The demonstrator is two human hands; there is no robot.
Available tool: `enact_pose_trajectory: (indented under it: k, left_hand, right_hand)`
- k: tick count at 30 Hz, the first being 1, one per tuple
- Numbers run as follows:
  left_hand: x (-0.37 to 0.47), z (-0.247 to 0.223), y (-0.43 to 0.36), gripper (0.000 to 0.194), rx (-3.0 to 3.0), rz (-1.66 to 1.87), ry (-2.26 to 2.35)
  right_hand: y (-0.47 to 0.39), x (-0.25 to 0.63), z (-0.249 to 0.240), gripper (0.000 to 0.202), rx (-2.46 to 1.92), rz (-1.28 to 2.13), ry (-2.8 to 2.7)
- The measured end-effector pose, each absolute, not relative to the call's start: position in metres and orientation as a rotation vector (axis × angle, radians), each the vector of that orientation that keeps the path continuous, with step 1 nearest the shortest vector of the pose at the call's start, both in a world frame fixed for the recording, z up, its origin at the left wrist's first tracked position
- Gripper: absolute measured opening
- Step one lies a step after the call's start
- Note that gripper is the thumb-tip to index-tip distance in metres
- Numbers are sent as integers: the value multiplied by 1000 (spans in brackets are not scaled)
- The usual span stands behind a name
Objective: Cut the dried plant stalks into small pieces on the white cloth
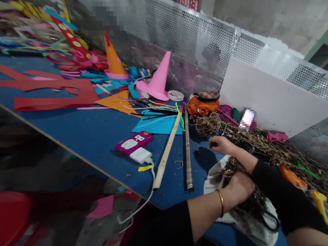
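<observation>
My left hand [239, 188], with a gold bracelet at its wrist, is wrapped over a clump of dried plant stems [234, 165]; its fingertips are hidden in the clump. The clump lies on a stained white cloth [211, 182]. My right hand [221, 145] hangs above the blue table beyond the cloth, with curled fingers; whether anything small is in them is hidden. A ball of dried stems [208, 124] lies just past it. Beside the left hand, a black loop [271, 221] shows at the cloth's edge. A string-wrapped stick [188, 153] and a flat wooden stick [166, 153] lie to the left.
A purple power strip [133, 142] with a white charger [140, 155] trails its cable over the table edge. Pink [160, 80] and orange [114, 59] paper cones stand behind. More dried branches [269, 145] lie right, near a yellow glue gun [318, 201]. Perforated metal panels [174, 30] border the back.
</observation>
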State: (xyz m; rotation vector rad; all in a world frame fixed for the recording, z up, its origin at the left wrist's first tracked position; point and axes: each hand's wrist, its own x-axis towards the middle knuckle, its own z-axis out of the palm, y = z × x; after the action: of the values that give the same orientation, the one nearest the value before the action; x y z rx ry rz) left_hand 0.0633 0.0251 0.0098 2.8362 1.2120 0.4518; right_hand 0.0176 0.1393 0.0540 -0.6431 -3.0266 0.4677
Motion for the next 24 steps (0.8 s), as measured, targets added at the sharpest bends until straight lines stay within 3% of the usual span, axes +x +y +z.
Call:
enact_pose_trajectory:
  k: [10,17,20,24]
  left_hand:
    - [55,25,7,23,2814,566,1241]
    - [58,25,10,21,2784,469,1221]
    - [61,18,12,31,2784,435,1228]
    - [66,0,16,46,2775,637,1318]
  right_hand:
    - [128,134,101,18,-1026,435,-3193]
    - [139,58,64,20,-957,405,-2993]
    - [142,18,38,21,-910,382,-3005]
    - [143,-5,21,13,-835,327,-3060]
